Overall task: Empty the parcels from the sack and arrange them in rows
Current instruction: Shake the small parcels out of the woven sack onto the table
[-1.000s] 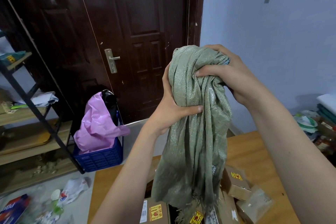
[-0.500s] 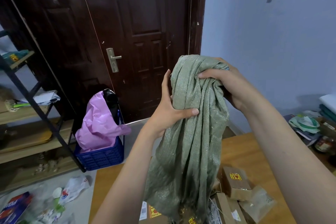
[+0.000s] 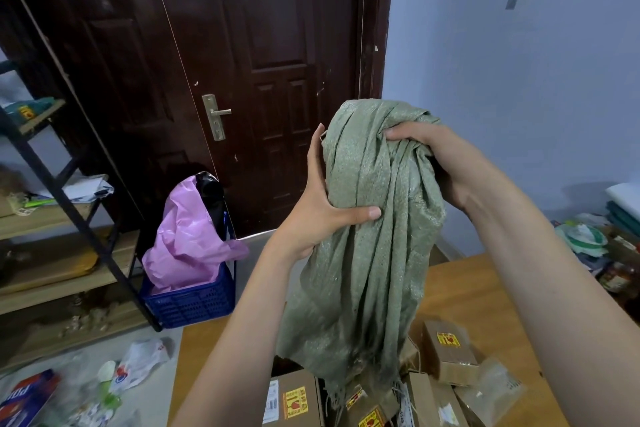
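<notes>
A limp green woven sack [image 3: 367,253] hangs bunched in front of me above the wooden table [image 3: 474,291]. My left hand [image 3: 322,208] grips its left side, thumb across the front. My right hand [image 3: 429,156] clutches the gathered top from the right. Several brown cardboard parcels lie heaped on the table under the sack's frayed mouth: one with a yellow sticker [image 3: 294,399] at the front, another [image 3: 448,354] to the right, and a clear plastic packet [image 3: 491,388] beside it. The sack hides part of the heap.
A dark wooden door [image 3: 270,80] stands behind. A blue crate [image 3: 194,302] with a pink bag [image 3: 187,239] sits on the floor left of the table. Shelving [image 3: 52,218] lines the left wall; litter [image 3: 138,360] lies on the floor. Clutter [image 3: 595,243] sits at the right edge.
Both hands and the sack have come down lower in view. My left thumb has shifted along the sack's front, and the sack's bottom now hangs closer to the parcels.
</notes>
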A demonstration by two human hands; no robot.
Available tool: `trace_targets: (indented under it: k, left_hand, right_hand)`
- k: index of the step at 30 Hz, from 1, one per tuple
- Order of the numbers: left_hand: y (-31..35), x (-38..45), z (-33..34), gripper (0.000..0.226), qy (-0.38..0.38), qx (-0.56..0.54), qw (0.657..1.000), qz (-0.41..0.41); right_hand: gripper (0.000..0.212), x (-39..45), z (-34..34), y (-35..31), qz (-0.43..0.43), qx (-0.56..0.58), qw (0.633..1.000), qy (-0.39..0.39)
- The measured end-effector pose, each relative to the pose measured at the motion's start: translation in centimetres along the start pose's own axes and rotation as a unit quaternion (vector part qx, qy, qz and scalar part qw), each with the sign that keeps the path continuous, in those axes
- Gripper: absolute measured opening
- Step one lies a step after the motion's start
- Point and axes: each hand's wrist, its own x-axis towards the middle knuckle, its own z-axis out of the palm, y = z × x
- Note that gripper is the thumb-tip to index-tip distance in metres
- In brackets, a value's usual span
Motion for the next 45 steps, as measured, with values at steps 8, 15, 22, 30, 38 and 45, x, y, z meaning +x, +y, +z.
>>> trace_targets:
  k: [8, 15, 22, 30, 38, 45]
  left_hand:
    - [1.7, 0.5, 0.9, 0.128, 0.021, -0.011, 0.998, 0.049]
    - [0.8, 0.4, 0.7, 0.131, 0.019, -0.014, 0.999, 0.027]
    - [-0.6, 0.2, 0.1, 0.135, -0.013, -0.028, 0.999, -0.023]
    - [0.4, 0.8, 0.5, 0.118, 0.055, -0.082, 0.995, -0.022]
    - [0.6, 0.8, 0.9, 0.102, 0.12, -0.107, 0.987, -0.016]
    - [0.2, 0.7, 0.6, 0.088, 0.181, -0.064, 0.98, -0.059]
  right_hand:
    - [0.025, -0.4, 0.1, -1.4, -0.022, 0.027, 0.999, -0.018]
    - [0.024, -0.2, 0.2, -0.4, 0.003, 0.054, 0.998, -0.028]
    - [0.027, -0.2, 0.2, 0.7, 0.037, 0.063, 0.997, -0.035]
    - [0.028, -0.5, 0.8, 1.3, 0.006, 0.099, 0.992, -0.084]
    - [0.041, 0.3, 0.1, 1.4, 0.048, 0.048, 0.993, -0.1]
    - [0.048, 1.5, -0.1, 2.4, 0.0, -0.146, 0.986, 0.083]
